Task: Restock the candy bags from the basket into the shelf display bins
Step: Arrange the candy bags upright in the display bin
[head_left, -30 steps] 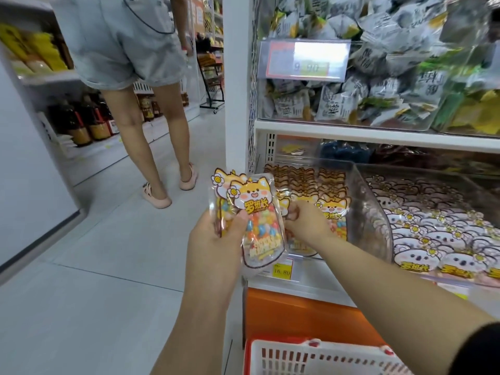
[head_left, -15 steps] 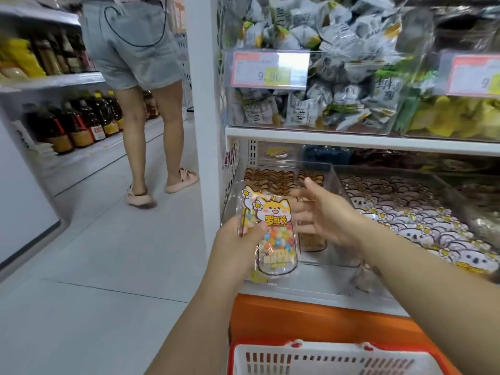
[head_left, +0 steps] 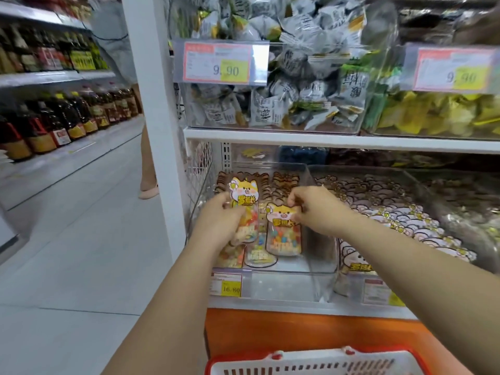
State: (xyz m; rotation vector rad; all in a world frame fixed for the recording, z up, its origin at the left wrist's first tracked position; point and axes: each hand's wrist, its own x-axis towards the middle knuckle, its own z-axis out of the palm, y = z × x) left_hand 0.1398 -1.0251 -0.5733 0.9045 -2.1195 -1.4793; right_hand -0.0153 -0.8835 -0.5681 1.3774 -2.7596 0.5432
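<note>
Left hand (head_left: 216,226) grips the first candy bag (head_left: 243,196) upright over the front-left corner of the clear bin (head_left: 322,255). Right hand (head_left: 313,209) pinches the top of the second candy bag (head_left: 284,234), which stands inside the bin's front. The red-rimmed basket (head_left: 311,361) sits below the bin, well apart.

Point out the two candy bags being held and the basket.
left candy bag (head_left: 244,191): head view, cartoon face header.
right candy bag (head_left: 284,238): head view, clear candy-filled body.
basket (head_left: 311,361): head view, front rim.

The clear plastic bin (head_left: 316,255) sits at the white shelf's (head_left: 270,304) left end, cartoon-print candy bags (head_left: 282,178) inside. The red-rimmed white basket (head_left: 311,359) stands below, in front.
</note>
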